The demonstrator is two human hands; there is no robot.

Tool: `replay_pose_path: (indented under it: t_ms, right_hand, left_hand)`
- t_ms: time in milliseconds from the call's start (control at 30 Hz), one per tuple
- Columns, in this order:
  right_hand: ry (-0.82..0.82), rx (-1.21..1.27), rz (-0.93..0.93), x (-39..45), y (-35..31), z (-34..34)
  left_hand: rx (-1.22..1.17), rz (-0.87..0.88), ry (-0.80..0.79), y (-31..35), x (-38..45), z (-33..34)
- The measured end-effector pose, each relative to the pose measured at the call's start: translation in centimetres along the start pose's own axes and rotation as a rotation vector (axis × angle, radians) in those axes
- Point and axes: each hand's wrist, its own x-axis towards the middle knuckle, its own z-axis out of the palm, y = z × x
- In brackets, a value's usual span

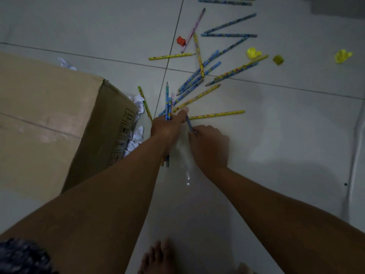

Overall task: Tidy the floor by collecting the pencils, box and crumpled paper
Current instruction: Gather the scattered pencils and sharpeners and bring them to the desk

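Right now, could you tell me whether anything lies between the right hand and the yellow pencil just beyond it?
Nothing visible does. The right hand, pinching a blue pencil, sits just short of the yellow pencil, with only bare floor tile between them.

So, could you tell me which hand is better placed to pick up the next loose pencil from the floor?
The right hand, probably. It pinches only one blue pencil and lies on the side where the nearest loose yellow pencil is. The left hand already grips a bundle of pencils, leaving it little room.
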Motion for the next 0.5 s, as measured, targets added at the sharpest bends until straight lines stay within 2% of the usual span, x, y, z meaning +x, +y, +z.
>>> replay_pose_path:
  t_ms: [133, 233, 367, 500]
  right_hand:
    - [-0.006, 0.264, -0.022, 0.9, -0.4, -0.3]
    - [0.02, 0.333, -0.054, 1.5, -0.2, -0.3]
    - [0.138, 0.18, -0.112, 2.8, 0.7, -0.8]
    - [0.047, -0.082, -0.131, 3.6, 2.1, -0.8]
  left_hand:
    - [-0.069, -0.042, -0.089, 0.9, -0.6, 0.9]
    - [-0.1, -0.029, -0.056, 1.4, -0.5, 1.2]
    - [-0.06, -0.024, 0.032, 1.5, 0.4, 1.1]
    - [-0.073, -0.061, 0.104, 1.1, 1.1, 0.9]
